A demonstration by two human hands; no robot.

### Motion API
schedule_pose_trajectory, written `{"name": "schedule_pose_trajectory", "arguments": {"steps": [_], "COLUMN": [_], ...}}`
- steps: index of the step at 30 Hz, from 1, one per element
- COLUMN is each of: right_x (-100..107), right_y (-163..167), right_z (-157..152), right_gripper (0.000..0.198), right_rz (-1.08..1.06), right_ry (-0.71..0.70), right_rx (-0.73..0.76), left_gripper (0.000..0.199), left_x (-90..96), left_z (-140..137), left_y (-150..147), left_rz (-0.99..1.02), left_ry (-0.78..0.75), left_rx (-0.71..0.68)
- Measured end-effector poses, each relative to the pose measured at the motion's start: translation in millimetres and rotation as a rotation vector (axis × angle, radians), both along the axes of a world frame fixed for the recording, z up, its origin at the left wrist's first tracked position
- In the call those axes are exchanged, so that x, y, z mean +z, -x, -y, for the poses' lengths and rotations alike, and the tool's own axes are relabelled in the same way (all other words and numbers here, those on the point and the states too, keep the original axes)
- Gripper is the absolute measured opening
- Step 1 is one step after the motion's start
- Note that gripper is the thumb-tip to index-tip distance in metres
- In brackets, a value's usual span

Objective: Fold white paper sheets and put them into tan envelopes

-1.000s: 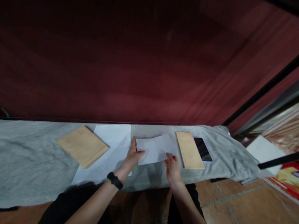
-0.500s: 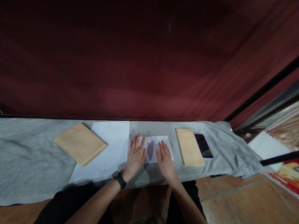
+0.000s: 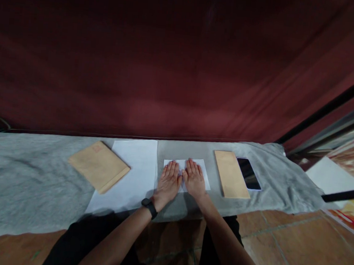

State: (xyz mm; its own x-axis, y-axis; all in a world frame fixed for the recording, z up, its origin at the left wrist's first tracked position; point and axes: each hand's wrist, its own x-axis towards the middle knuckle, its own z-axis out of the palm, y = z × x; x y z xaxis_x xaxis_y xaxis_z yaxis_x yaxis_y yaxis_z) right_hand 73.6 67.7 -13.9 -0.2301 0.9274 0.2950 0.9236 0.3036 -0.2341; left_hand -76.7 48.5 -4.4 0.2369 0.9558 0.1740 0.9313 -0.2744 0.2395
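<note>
A small white sheet of paper (image 3: 204, 176), perhaps folded, lies on the grey cloth. My left hand (image 3: 169, 183) rests flat on its left half, fingers stretched forward. Flat on the right half is my right hand (image 3: 195, 179), its thumb close to the left one. Both hands cover most of the paper's middle. To the left lie larger white sheets (image 3: 140, 170), with a brown envelope (image 3: 99, 166) partly over them. Right of my hands is a stack of brown envelopes (image 3: 231, 175).
A phone (image 3: 249, 173) with a dark screen lies against the stacked envelopes. Grey cloth (image 3: 32, 178) covers the long narrow surface. A dark red curtain-like wall (image 3: 169, 74) rises behind it. Black bars (image 3: 329, 105) and a colourful printed sheet (image 3: 350, 215) are at the right.
My two hands have come closer together and now lie flatter on the small paper; the right hand has come down onto it. The view has shifted slightly.
</note>
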Motion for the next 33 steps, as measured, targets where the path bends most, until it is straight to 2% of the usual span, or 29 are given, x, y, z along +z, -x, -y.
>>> {"name": "schedule_pose_trajectory", "arguments": {"steps": [7,17,19,22,26,29,33], "right_x": [-11.1,-9.5,-8.1,-5.1,-1.6,-0.2,-1.2], "right_y": [-18.1,-36.6,-38.0,-36.5,-22.1,-10.0,-11.1], "right_z": [0.2,14.9,18.7,27.1,45.1,58.0,64.8], "right_gripper": [0.062,0.065,0.063,0.061,0.057,0.054,0.055], "right_rz": [-0.015,0.019,-0.001,-0.053,-0.084,-0.067,-0.019], "right_ry": [-0.059,-0.103,-0.110,-0.110,-0.082,-0.033,-0.041], "right_rx": [-0.126,-0.239,-0.262,-0.240,-0.057,0.080,0.032], "left_gripper": [0.065,0.060,0.059,0.060,0.063,0.065,0.060], "left_x": [-3.9,1.2,3.4,5.0,2.5,0.0,-1.9], "left_z": [-1.8,0.3,6.4,22.7,44.2,49.4,47.8], "left_y": [3.9,8.7,7.3,-2.8,-21.2,-26.4,-21.3], "left_rz": [0.042,-0.002,-0.003,0.010,-0.001,-0.037,-0.036], "left_ry": [-0.051,-0.065,-0.084,-0.110,-0.080,-0.044,-0.027], "left_rx": [0.158,0.251,0.207,0.056,-0.134,-0.144,-0.100]}}
